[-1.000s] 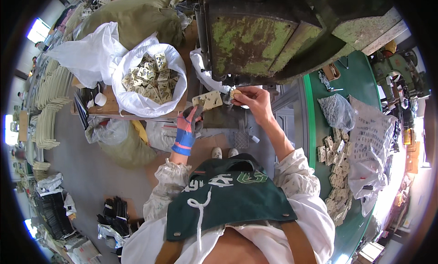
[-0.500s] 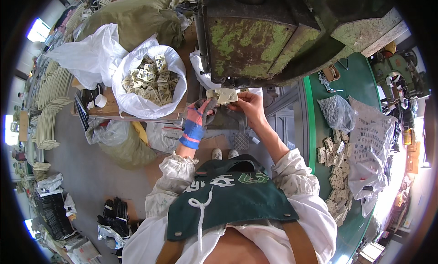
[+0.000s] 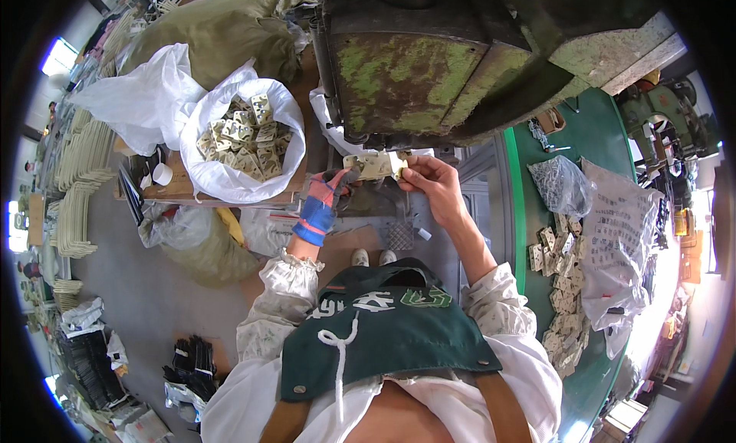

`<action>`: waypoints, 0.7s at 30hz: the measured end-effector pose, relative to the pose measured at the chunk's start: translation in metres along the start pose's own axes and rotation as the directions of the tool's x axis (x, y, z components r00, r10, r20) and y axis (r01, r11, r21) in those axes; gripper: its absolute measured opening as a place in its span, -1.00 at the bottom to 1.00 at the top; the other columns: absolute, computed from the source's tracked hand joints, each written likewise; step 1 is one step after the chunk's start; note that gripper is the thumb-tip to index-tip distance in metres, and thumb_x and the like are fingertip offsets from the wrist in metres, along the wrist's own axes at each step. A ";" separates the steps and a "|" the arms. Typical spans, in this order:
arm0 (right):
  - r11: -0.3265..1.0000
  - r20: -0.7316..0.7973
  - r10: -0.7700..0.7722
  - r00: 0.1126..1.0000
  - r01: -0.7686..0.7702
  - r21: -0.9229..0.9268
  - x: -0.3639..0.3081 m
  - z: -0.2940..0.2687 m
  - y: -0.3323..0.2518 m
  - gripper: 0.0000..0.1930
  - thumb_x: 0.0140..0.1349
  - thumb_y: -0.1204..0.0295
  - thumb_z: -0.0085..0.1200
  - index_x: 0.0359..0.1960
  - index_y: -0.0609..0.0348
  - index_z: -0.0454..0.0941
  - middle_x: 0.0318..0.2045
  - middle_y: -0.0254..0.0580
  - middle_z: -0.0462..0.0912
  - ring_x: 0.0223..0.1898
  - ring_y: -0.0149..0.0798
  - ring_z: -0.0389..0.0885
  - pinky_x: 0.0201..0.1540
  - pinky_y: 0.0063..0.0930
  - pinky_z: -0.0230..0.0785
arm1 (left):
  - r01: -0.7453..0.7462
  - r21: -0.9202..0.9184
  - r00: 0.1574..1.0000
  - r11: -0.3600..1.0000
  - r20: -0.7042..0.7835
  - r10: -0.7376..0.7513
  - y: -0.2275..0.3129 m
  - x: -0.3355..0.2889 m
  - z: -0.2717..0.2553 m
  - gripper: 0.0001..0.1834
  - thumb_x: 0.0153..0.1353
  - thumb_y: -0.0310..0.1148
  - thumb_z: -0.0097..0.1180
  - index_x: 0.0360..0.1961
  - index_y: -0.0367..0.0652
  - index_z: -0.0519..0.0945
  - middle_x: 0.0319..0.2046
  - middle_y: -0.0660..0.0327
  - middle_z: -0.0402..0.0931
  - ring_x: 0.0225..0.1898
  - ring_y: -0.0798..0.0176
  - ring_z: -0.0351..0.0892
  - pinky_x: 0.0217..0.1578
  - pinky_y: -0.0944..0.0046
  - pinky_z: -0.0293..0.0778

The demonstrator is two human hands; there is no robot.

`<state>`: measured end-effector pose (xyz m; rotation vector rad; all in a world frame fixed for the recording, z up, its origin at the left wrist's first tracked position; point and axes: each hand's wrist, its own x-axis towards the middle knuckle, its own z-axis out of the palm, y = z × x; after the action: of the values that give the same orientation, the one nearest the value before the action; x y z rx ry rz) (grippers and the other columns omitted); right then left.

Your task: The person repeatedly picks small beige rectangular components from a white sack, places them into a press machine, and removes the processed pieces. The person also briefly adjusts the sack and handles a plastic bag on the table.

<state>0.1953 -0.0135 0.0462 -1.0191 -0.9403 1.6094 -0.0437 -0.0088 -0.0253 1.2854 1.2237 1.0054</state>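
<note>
One pale plate (image 3: 374,165) sits in the left hand (image 3: 325,196), right end unclear

The left hand (image 3: 328,194) wears a glove (image 3: 315,211) banded in pink and blue, with greyish fingers; the right hand (image 3: 435,185) is bare. Behind both wrists come pale, faintly patterned sleeves (image 3: 502,305) with gathered, frilled cuffs. Between the forearms, nearer the body, lies a dark green apron (image 3: 399,343) bearing white and green lettering, a white looped cord (image 3: 340,359), 2 metal snaps (image 3: 300,389) and 2 brown straps (image 3: 498,405), over a white top (image 3: 238,393).
</note>
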 end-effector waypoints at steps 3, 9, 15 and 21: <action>0.999 0.032 0.019 0.999 -0.020 0.028 -0.003 0.001 -0.004 -0.77 0.17 0.53 0.12 -0.15 0.36 0.50 -0.33 -0.24 0.60 -0.37 -0.47 0.56 -0.20 -0.62 0.49 | 0.250 -0.259 0.962 0.933 -0.043 -0.270 0.015 0.002 0.004 -0.82 0.10 -0.37 0.12 -0.26 -0.14 0.61 -0.50 0.22 0.57 -0.49 0.39 0.50 -0.47 0.39 0.39; 0.995 -0.016 -0.090 0.996 0.090 -0.051 -0.001 0.012 -0.005 -0.79 0.13 0.50 0.17 -0.22 0.35 0.53 -0.38 -0.23 0.60 -0.36 -0.46 0.57 -0.22 -0.60 0.49 | 0.057 0.015 0.997 0.998 -0.058 -0.056 0.017 -0.005 0.007 -0.79 0.16 -0.47 0.01 -0.19 -0.14 0.60 -0.44 0.23 0.59 -0.46 0.44 0.50 -0.45 0.41 0.42; 0.970 -0.165 -0.171 0.971 0.137 -0.203 0.019 0.030 0.004 -0.83 0.09 0.53 0.20 -0.32 0.39 0.59 -0.44 -0.19 0.63 -0.47 -0.49 0.55 -0.39 -0.65 0.44 | -0.002 -0.051 1.000 0.999 0.017 0.003 0.003 -0.006 0.006 -0.68 0.14 -0.52 -0.07 -0.07 -0.17 0.54 -0.35 0.18 0.60 -0.40 0.39 0.54 -0.40 0.43 0.41; 0.896 -0.114 -0.086 0.990 0.026 -0.444 0.025 0.033 -0.009 -0.82 0.05 0.56 0.17 -0.35 0.47 0.57 -0.53 -0.14 0.62 -0.60 -0.47 0.54 -0.52 -0.64 0.45 | -0.078 -0.170 0.997 0.982 0.016 0.082 -0.003 -0.005 0.007 -0.68 0.09 -0.57 -0.05 -0.09 -0.26 0.55 -0.33 0.12 0.61 -0.40 0.39 0.55 -0.43 0.46 0.40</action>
<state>0.1630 0.0090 0.0616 -1.3760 -1.2660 1.2859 -0.0380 -0.0147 -0.0287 1.2169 1.0517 1.1247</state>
